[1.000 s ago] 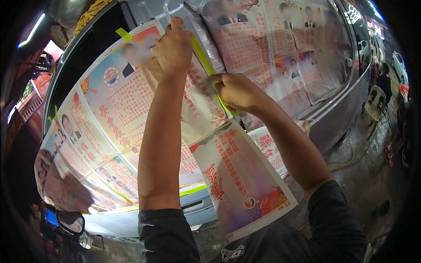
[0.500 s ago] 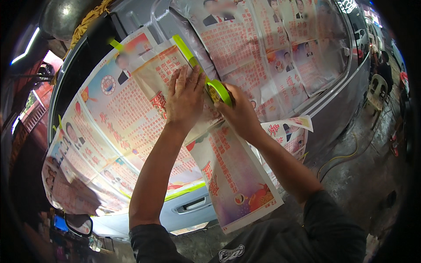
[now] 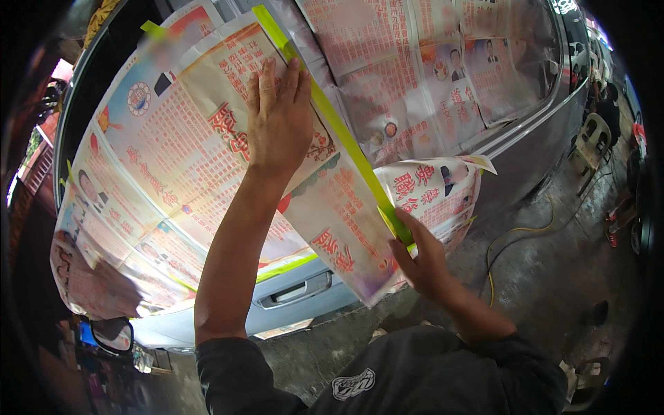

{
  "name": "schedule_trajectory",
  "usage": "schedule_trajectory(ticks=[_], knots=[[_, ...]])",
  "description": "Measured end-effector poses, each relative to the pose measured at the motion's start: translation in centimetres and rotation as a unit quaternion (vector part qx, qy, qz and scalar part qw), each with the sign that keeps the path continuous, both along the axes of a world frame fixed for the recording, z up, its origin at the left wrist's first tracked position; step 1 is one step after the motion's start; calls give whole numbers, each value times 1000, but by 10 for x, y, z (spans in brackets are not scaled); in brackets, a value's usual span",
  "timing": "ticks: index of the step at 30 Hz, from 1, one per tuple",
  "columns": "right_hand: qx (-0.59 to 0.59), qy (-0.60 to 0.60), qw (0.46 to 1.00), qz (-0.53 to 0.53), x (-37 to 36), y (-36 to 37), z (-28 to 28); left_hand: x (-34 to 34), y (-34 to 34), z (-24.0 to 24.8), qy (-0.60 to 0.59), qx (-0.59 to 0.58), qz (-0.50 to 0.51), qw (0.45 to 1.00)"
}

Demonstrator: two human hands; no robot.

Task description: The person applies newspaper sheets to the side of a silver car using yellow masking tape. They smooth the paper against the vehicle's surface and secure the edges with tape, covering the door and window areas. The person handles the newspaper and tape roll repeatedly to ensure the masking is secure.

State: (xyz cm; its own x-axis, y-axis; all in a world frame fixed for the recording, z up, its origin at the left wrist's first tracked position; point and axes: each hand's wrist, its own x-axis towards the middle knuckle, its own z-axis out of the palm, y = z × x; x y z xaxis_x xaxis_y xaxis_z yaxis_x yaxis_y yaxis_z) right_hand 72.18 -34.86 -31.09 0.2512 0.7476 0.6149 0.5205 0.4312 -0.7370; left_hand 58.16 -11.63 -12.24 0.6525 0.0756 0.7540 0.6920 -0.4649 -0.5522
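Note:
My left hand (image 3: pixel 280 124) lies flat with fingers stretched out on a printed newspaper sheet (image 3: pixel 207 97) that covers the side of a vehicle. Along the sheet's right edge runs a long strip of yellow-green masking tape (image 3: pixel 346 138), passing beside my left fingertips. At its lower end, my right hand (image 3: pixel 425 259) grips the roll of masking tape (image 3: pixel 397 227), seen nearly edge-on and partly hidden by the fingers. The sheet's lower part (image 3: pixel 346 242) hangs down between my arms, over the light blue door panel.
More printed paper (image 3: pixel 429 76) covers the vehicle to the right, with a loose flap (image 3: pixel 443 183) beside my right hand. Below are a door handle (image 3: pixel 297 290) and a side mirror (image 3: pixel 113 335). A hose (image 3: pixel 491 259) crosses the floor; a chair (image 3: pixel 591 142) and a person (image 3: pixel 609 111) are far right.
My right hand has moved down and toward me with the roll, drawing out a long tape strip along the sheet's edge. My left hand still presses on the sheet.

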Motion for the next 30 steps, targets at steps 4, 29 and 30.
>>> schedule_trajectory(ticks=[4, 29, 30], knots=[[30, -70, 996, -47, 11, -22, -65, 2, 2, -8, -20, -9, -20, 1000], [-283, 259, 923, 37, 10, -15, -140, 35, -161, -388, -630, -681, -371, 40], [-276, 271, 921, 43, 9, -15, -143, 34, -158, -384, -636, -676, -372, 24]])
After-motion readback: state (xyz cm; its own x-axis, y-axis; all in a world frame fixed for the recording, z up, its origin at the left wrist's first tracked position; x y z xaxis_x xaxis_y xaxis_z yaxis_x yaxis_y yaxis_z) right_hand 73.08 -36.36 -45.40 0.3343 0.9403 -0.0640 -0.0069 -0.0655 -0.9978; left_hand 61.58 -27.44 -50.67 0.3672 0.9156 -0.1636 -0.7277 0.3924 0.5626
